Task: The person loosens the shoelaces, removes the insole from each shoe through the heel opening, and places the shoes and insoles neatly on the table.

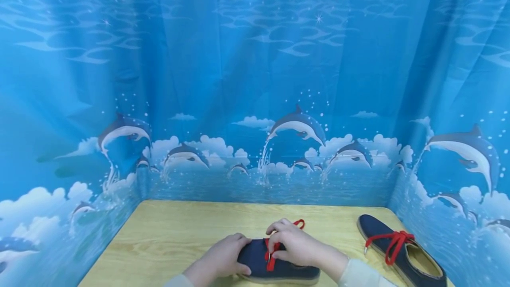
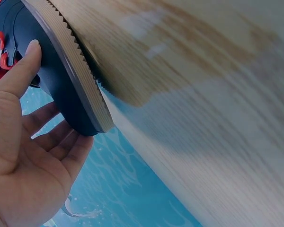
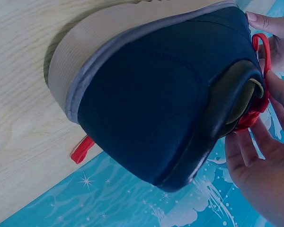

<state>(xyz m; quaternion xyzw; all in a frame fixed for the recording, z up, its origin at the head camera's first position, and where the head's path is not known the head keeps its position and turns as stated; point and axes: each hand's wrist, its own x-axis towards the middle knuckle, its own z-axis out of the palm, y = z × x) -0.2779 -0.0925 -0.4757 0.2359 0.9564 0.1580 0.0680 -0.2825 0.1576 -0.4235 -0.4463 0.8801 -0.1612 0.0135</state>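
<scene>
A navy canvas shoe [image 1: 255, 258] with a pale sole sits on the table, its toe pointing left. My left hand [image 1: 225, 256] grips the toe end; in the left wrist view its thumb presses the side of the upper while the fingers reach round the toe. Over the shoe's lacing, my right hand [image 1: 296, 243] pinches the red shoelace [image 1: 271, 261] between thumb and fingers. From the right wrist view, the heel [image 3: 142, 99] faces the camera, and the lace loop [image 3: 261, 52] rises near the fingers. Part of the lacing is hidden behind the right hand.
A second navy shoe [image 1: 374, 228] stands at the table's right side, its red laces [image 1: 396, 240] tied in a bow. The wood-grain table [image 1: 179, 225] is bounded by a blue dolphin-print curtain [image 1: 247, 79] behind and at both sides.
</scene>
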